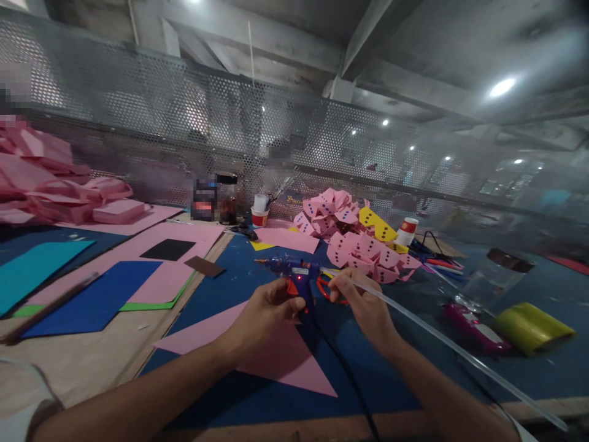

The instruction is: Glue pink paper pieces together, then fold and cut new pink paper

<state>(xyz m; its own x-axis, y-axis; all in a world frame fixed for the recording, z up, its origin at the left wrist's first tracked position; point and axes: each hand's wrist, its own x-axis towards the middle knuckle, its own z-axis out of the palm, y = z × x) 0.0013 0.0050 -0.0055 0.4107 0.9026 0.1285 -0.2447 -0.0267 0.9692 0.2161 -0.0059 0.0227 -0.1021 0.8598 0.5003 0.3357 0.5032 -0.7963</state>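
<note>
My left hand (pixel 269 307) is closed round the handle of a blue glue gun (pixel 289 270) whose nozzle points left and whose small red light glows. My right hand (pixel 361 301) pinches a long clear glue stick (pixel 451 350) at the back of the gun; the stick runs down to the lower right. The gun's black cord (pixel 350 380) trails toward me. Under both hands lies a pink paper triangle (pixel 271 353) on the blue table cover (pixel 221 399).
A pile of pink and yellow folded paper pieces with dots (pixel 354 236) lies behind the gun. Pink, blue, teal and black sheets (pixel 115 288) lie at the left, pink stacks (pixel 50 184) far left. Jars and cups (pixel 227 199) stand by a perforated metal screen. A yellow roll (pixel 529 325) lies right.
</note>
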